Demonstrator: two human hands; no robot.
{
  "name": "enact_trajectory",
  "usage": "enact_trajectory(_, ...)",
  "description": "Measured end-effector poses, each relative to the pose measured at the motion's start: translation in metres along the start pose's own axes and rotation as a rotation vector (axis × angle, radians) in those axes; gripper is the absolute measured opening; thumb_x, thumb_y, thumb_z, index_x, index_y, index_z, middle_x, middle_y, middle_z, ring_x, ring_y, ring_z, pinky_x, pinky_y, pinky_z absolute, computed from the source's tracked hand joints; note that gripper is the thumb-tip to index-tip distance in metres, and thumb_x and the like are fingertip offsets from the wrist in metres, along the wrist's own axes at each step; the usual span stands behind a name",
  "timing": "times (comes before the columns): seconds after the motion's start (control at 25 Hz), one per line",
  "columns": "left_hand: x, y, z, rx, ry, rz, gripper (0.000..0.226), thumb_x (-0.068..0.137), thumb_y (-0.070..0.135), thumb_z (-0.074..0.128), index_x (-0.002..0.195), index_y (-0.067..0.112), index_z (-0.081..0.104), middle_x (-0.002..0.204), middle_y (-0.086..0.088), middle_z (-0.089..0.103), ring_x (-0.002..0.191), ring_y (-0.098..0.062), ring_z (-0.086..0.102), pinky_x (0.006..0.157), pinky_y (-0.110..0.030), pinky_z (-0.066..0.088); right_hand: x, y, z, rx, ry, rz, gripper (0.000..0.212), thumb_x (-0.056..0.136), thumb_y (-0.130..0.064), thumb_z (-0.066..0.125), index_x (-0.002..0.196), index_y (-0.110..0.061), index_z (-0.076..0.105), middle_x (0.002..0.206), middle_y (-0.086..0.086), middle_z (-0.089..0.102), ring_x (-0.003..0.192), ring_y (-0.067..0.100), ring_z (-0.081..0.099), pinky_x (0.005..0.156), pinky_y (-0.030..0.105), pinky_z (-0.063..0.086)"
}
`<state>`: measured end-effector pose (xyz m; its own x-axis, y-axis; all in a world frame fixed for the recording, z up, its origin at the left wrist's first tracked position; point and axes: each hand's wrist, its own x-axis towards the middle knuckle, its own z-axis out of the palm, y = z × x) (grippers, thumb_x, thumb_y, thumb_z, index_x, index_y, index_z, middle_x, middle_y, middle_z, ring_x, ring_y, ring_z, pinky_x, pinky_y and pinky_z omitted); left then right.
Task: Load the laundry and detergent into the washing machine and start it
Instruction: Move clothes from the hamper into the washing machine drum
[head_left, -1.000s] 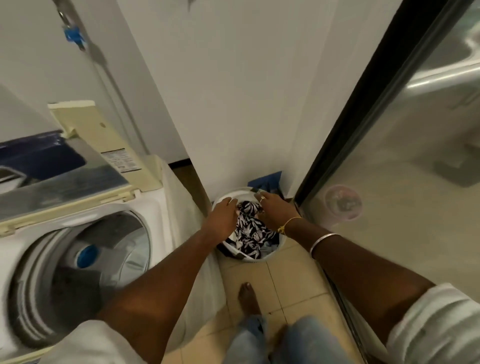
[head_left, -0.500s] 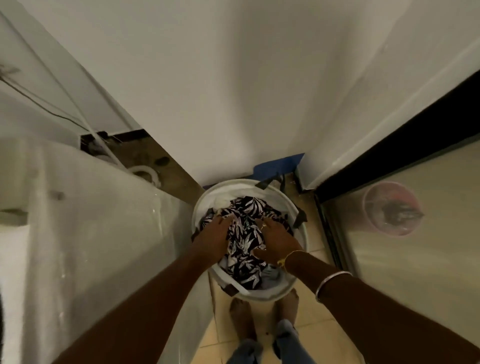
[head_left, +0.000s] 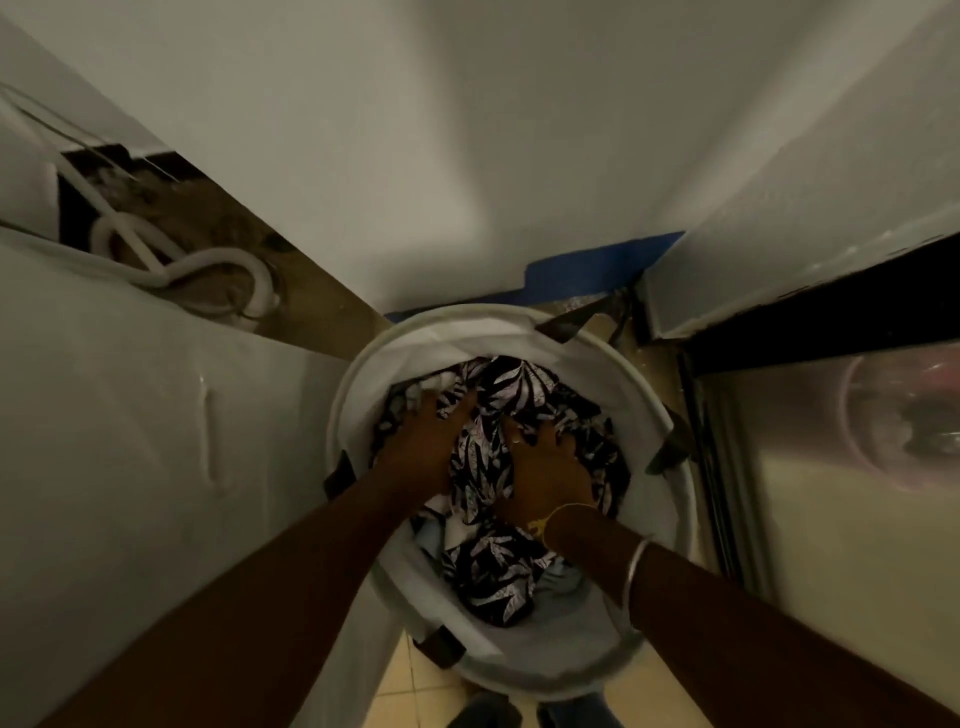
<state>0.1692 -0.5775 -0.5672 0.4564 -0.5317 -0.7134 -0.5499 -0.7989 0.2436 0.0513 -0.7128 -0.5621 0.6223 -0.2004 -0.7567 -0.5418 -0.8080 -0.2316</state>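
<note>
Right hand's (head_left: 550, 467) grip curls into the clothes (head_left: 498, 571) in the basket (head_left: 447, 313), left hand's (head_left: 423, 441) I cannot tell; best gather deep from both sides so nothing trails out.

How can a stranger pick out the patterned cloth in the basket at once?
Find the round white laundry basket on the floor by the white wall. On top of its pile lies the leaf-print garment, gripped by the left hand and right hand. It alone is dark with pale leaves; the cloths beside it are plain.

The head camera looks steeply down, close over the basket (head_left: 347, 384).
</note>
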Motion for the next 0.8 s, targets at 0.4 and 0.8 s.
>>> enact_trajectory(0.4, -0.107, 0.040, -0.104, -0.212, 0.185, 0.067, 0.046, 0.096, 0.034, 0.052, 0.140, 0.022, 0.046, 0.133, -0.011, 0.052, 0.118, -0.029, 0.055, 0.103, -0.040, 0.045, -0.108, -0.030, -0.095, 0.084, 0.212, -0.048, 0.070, 0.086, -0.054, 0.057, 0.148, -0.035, 0.031, 0.141, 0.008, 0.041, 0.123, 0.033, 0.051, 0.093, 0.044, 0.053)
enact_trajectory(0.8, -0.234, 0.075, -0.251, -0.177, 0.539, 0.248, 0.033, 0.084, 0.025, 0.065, 0.114, 0.014, 0.060, 0.099, -0.010, 0.062, 0.089, -0.030, 0.063, 0.075, -0.033, 0.049, -0.246, -0.080, -0.249, 0.080, 0.437, -0.124, 0.064, 0.079, -0.053, 0.058, 0.138, -0.039, 0.040, 0.131, 0.005, 0.049, 0.116, 0.031, 0.056, 0.093, 0.045, 0.052)
